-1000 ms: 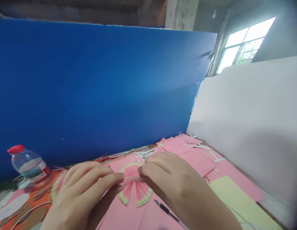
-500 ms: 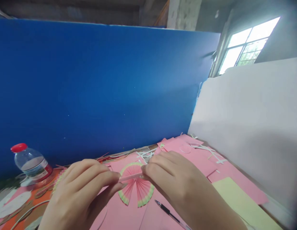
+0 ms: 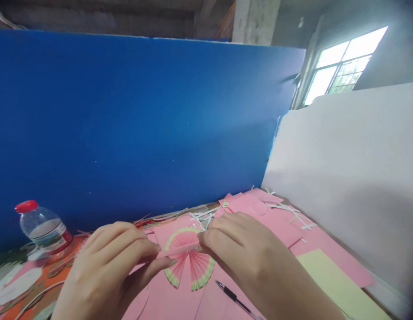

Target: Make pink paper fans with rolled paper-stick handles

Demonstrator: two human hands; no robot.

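paper-folding looks to be the step, left hand [image 3: 108,262] and right hand [image 3: 244,253] pinching 1 pink strip [image 3: 179,251] above the pleated rosette [image 3: 202,269], short of the table's [image 3: 203,207] far edge, and the next crease likely wants even pressure.

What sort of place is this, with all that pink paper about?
Probably a makeshift paper-craft workspace in a rough-looking building: a pleated pink fan and white strips among pink sheets, with a blue partition behind and a bare concrete pillar beyond.

Bottle [image 3: 46,230] (red-capped), blue panel [image 3: 142,124], white board [image 3: 353,142]; window [image 3: 364,43]
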